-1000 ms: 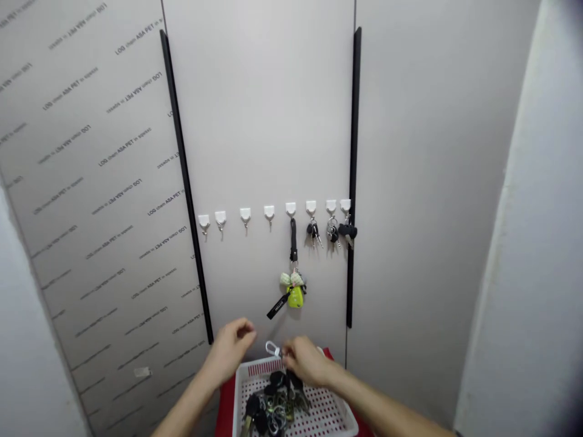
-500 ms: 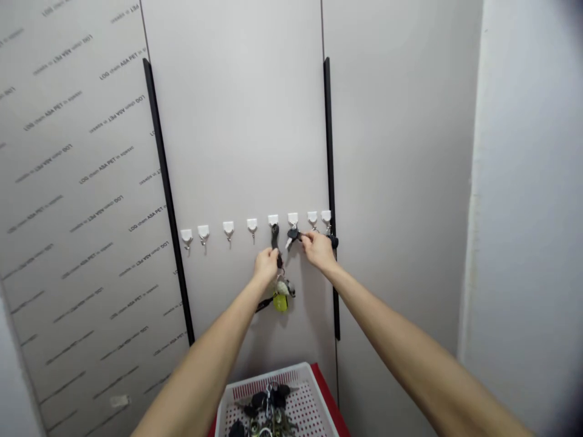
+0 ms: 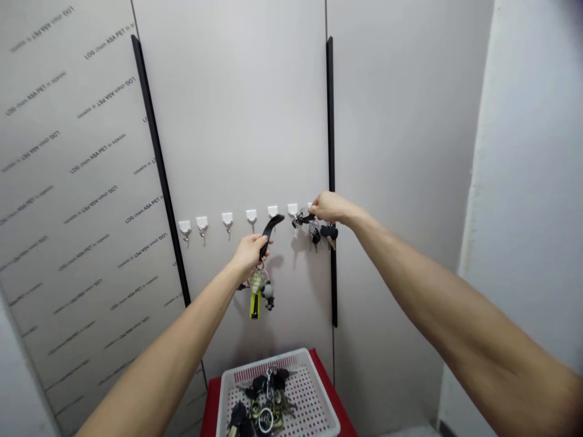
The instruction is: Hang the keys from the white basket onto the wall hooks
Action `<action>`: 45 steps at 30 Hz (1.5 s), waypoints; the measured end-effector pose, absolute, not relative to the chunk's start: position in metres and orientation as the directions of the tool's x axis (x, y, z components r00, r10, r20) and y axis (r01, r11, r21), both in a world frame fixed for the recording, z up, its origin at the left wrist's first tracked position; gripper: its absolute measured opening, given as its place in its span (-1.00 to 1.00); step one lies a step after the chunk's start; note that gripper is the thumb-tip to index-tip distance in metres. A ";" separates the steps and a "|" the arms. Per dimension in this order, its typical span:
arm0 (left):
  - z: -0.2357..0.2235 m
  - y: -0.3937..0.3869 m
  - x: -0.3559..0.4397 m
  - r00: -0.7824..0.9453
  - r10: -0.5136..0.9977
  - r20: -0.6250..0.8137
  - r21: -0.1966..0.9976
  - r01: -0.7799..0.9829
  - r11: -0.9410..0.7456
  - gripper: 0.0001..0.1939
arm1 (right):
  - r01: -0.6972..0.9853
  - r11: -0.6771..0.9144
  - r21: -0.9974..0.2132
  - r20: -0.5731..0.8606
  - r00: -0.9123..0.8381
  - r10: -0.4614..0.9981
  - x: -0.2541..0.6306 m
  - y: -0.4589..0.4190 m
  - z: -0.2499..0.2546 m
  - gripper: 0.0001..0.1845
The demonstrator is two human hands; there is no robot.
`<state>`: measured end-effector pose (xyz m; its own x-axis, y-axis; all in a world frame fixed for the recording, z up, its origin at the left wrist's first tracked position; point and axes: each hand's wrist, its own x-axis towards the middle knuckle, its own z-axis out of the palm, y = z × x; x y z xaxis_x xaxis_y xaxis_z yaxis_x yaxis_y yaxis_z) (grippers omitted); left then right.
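Note:
My left hand (image 3: 249,252) is closed round a black strap (image 3: 270,233), its free end leaning up to the right in front of a white hook (image 3: 272,211). From the strap's lower end dangle a yellow-green tag (image 3: 255,305), a pale charm and a small grey figurine (image 3: 268,292). My right hand (image 3: 331,207) pinches a bunch of keys (image 3: 304,217) with black heads, close to another white hook (image 3: 292,209). Whether that bunch is caught on the hook, I cannot tell. Just below and right of it hang more keys (image 3: 314,234), and black-headed keys (image 3: 329,232) beside the dark handle.
A row of white hooks (image 3: 227,218) runs across the pale cabinet door (image 3: 241,121). Long black handles (image 3: 331,121) stand along the door edges. Below, a white perforated basket (image 3: 324,394) holds several keys and rings (image 3: 268,394), on a red surface (image 3: 210,400).
My left hand has drawn the strap left and away from the hook, with its charms swinging left. My right hand has risen and tilted over the keys. The view has shifted slightly.

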<state>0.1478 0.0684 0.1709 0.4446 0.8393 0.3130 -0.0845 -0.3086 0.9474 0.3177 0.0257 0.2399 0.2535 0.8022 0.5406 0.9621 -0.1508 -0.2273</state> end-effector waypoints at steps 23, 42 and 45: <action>-0.010 0.046 0.120 0.567 0.823 0.041 0.824 0.446 -0.349 -0.76 | 0.878 0.147 -0.455 0.520 0.128 0.844 0.292 0.001 0.026 -0.75; 0.152 0.091 0.297 0.298 0.880 0.371 0.890 0.155 -0.428 -0.77 | 0.894 -0.198 -0.401 0.732 0.443 0.518 0.374 0.023 0.176 -0.68; 0.164 0.088 0.291 0.323 0.873 0.365 0.902 0.112 -0.418 -0.81 | 0.927 -0.175 -0.333 0.766 0.374 0.523 0.384 0.014 0.189 -0.68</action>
<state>0.2908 0.0878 0.1636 0.3228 0.8734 0.3647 0.1120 -0.4179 0.9016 0.3836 0.0139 0.1887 0.3741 0.5225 0.7662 0.9265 -0.1750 -0.3331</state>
